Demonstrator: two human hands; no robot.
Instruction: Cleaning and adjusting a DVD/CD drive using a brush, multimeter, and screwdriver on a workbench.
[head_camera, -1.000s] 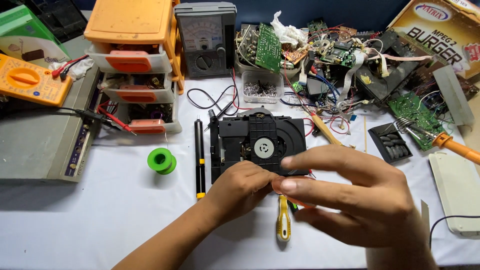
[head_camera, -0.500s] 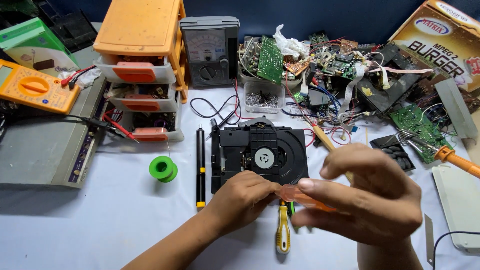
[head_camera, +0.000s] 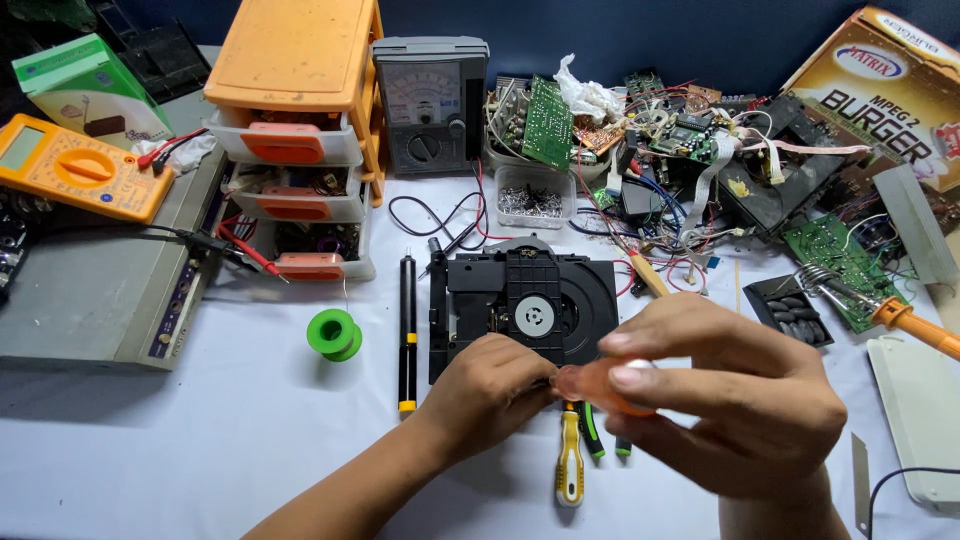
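Far left of frame: yellow multimeter (head_camera: 70, 165) sits on top of a grey box (head_camera: 95, 290), probe leads trailing right. Green carton (head_camera: 85, 90) in the upper left corner.

Orange drawer unit (head_camera: 300, 140) upper left of centre, three drawers. Right of it, an analog meter (head_camera: 430, 100) standing upright.

On the desk (head_camera: 200, 440) below the drawers: green solder spool (head_camera: 333, 333), then a black pen-shaped tool (head_camera: 407, 330) lying vertical, just left of the drive.

Centre: black disc drive mechanism (head_camera: 525, 305), flat on the desk, spindle up. Clear tub of screws (head_camera: 535, 200) just above it.

My left hand (head_camera: 490, 395) is at the drive's lower edge, fingers curled in narrow, tips meeting the orange piece. Can't tell if it pinches anything itself.

Below my hands: yellow screwdriver (head_camera: 570, 465) and a green one (head_camera: 592, 435) beside it, both flat on the desk.

My right hand (head_camera: 730, 400), lower right of centre, is closed on a small translucent orange piece (head_camera: 600, 385), thumb and forefinger pinching it. The piece sits just in front of the drive's lower right corner, held above the desk.

Upper right: pile of circuit boards and wires (head_camera: 680, 140). Black tray (head_camera: 790, 310) right of the drive. Soldering iron (head_camera: 900, 318) with orange handle at the right edge, cardboard box (head_camera: 880, 70) in the upper right corner.
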